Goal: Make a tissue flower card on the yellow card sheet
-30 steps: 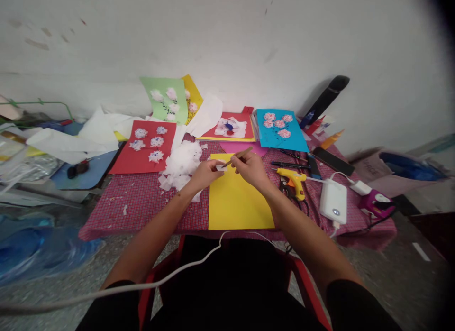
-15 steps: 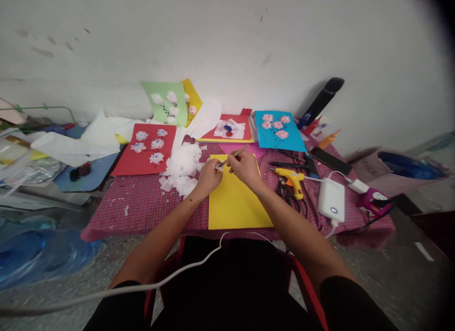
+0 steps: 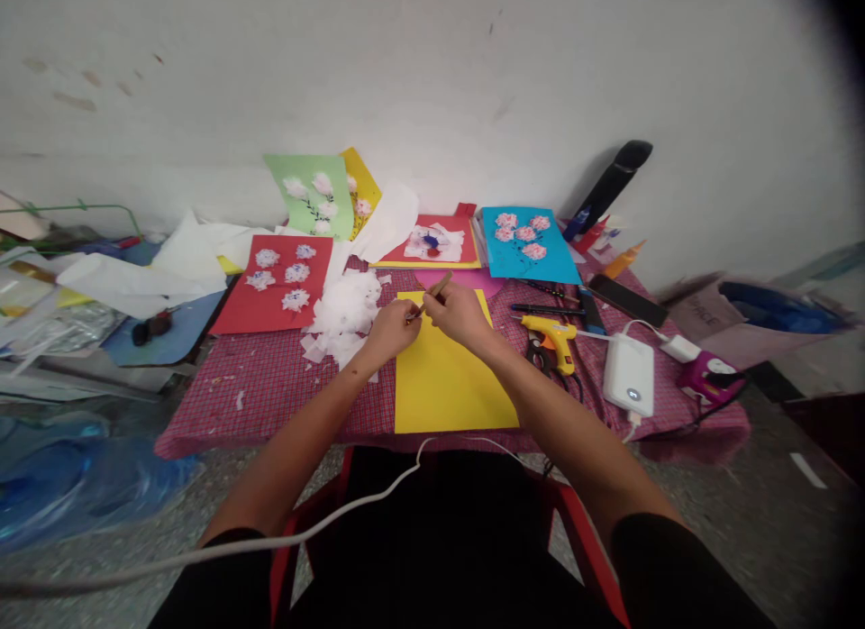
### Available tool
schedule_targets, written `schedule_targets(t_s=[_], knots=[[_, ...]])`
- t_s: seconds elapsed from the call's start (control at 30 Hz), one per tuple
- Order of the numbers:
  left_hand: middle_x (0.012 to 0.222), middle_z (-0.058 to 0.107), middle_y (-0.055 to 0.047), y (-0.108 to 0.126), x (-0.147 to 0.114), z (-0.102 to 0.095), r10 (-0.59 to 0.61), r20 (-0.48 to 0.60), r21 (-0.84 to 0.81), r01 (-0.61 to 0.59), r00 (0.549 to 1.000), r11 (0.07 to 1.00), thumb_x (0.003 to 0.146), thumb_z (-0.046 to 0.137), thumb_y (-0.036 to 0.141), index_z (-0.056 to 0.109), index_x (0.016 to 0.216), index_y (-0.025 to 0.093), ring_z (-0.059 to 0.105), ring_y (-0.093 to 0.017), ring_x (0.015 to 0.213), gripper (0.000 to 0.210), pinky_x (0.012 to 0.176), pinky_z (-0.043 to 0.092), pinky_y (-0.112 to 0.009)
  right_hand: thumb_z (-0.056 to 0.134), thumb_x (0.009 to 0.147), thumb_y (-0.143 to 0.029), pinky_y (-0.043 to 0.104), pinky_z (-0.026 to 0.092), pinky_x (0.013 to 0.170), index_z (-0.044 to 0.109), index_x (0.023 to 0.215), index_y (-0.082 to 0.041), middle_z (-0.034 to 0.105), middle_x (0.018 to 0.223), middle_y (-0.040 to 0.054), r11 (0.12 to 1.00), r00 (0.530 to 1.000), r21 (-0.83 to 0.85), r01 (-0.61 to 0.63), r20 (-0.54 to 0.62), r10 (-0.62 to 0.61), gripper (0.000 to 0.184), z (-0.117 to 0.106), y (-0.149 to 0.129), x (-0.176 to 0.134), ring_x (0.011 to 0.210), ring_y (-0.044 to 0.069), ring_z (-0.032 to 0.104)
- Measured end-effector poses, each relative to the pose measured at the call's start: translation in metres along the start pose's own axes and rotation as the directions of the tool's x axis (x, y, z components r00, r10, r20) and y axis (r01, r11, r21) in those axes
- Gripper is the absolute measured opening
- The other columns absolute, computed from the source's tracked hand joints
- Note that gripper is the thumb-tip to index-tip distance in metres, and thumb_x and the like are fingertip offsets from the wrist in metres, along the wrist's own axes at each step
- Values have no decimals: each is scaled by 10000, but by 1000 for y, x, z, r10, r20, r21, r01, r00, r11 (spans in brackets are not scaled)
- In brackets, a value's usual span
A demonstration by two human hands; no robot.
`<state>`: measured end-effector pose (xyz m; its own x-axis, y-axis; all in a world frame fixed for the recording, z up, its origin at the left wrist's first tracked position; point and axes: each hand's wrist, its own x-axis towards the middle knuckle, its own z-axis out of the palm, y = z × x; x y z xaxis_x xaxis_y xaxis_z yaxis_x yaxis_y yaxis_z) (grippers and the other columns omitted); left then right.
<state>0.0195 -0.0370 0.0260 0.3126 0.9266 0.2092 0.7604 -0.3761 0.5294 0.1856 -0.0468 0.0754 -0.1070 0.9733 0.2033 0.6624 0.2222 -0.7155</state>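
The right hand [image 3: 459, 315] has its grip closed around a slim brown stick-like tool [image 3: 441, 284], which slants down from upper right to lower left. The left hand [image 3: 390, 330] is at the tool's lower end, fingertips drawn together; whether its grip pinches the tip or a small scrap there cannot be told. Both hands are above the far part of a plain yellow sheet [image 3: 452, 390], which lies near the front edge of the worktop [image 3: 270, 386], on a red checked cloth.

Just left of the left hand is a heap of white tissue pieces [image 3: 344, 306], with a red card [image 3: 233, 315] bearing five tissue flowers beyond it. Behind the hands, a white tissue square [image 3: 412, 247] with a blue and a red spot lies on red paper [image 3: 388, 255]. A blue card [image 3: 500, 261] with pinkish flowers is to the right of that. Nearer, on the right, are a yellow glue gun [image 3: 555, 333], then a white power bank [image 3: 628, 372] with a cable plugged in. A light green flower card [image 3: 280, 174] leans against the wall.
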Motion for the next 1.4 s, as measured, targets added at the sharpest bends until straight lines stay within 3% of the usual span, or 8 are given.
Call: schedule_targets(t_s=[0.13, 0.23, 0.47, 0.63, 0.83, 1.03, 1.4], knots=[[833, 720, -86, 0, 13, -8, 19, 117, 14, -21, 993, 1000, 877, 579, 202, 689, 855, 172, 642, -231, 755, 117, 693, 437, -321, 557, 917, -240, 286, 296, 549, 640, 714, -191, 696, 700, 41, 989, 994, -129, 72, 95, -59, 225, -5, -5, 12, 604, 162, 586], [794, 719, -83, -1, 21, -11, 36, 158, 16, -39, 987, 999, 861, 584, 189, 712, 863, 168, 636, -226, 704, 130, 668, 426, -314, 555, 919, -228, 290, 291, 561, 652, 721, -189, 708, 727, 44, 983, 987, -151, 104, 140, -83, 225, -7, -6, 21, 634, 163, 584], [676, 682, -72, -9, 42, -13, 45, 188, 64, -58, 981, 996, 833, 595, 166, 690, 741, 178, 607, -219, 634, 132, 623, 379, -311, 568, 899, -223, 284, 311, 571, 684, 739, -187, 729, 765, 55, 979, 981, -151, 135, 160, -111, 200, 0, 2, 41, 657, 170, 584], [695, 700, -106, -14, 54, -7, 43, 191, 108, -64, 981, 992, 824, 596, 157, 691, 709, 178, 651, -252, 699, 151, 646, 398, -318, 578, 902, -221, 283, 319, 571, 701, 773, -186, 747, 798, 68, 975, 985, -189, 115, 152, -87, 182, 4, 6, 52, 665, 177, 594], [745, 726, -108, -15, 52, 2, 36, 209, 142, -66, 977, 988, 803, 610, 170, 726, 759, 188, 696, -281, 795, 125, 706, 455, -327, 581, 914, -220, 279, 336, 591, 730, 792, -183, 762, 822, 76, 971, 978, -212, 114, 198, -72, 195, 5, 13, 50, 696, 184, 624], [762, 723, -145, -11, 51, 7, 2, 207, 177, -39, 978, 983, 832, 604, 197, 732, 760, 170, 711, -319, 812, 149, 732, 489, -362, 576, 927, -248, 288, 327, 602, 731, 800, -193, 752, 806, 67, 977, 984, -192, 97, 168, -64, 208, 6, 21, 45, 700, 184, 608], [899, 751, -127, -15, 44, -4, 5, 209, 177, -43, 978, 983, 826, 607, 150, 762, 1006, 187, 710, -297, 885, 240, 811, 510, -356, 581, 919, -237, 277, 316, 587, 725, 803, -185, 756, 824, 61, 978, 984, -183, 105, 160, -76, 192, 11, 26, 45, 714, 177, 619]])
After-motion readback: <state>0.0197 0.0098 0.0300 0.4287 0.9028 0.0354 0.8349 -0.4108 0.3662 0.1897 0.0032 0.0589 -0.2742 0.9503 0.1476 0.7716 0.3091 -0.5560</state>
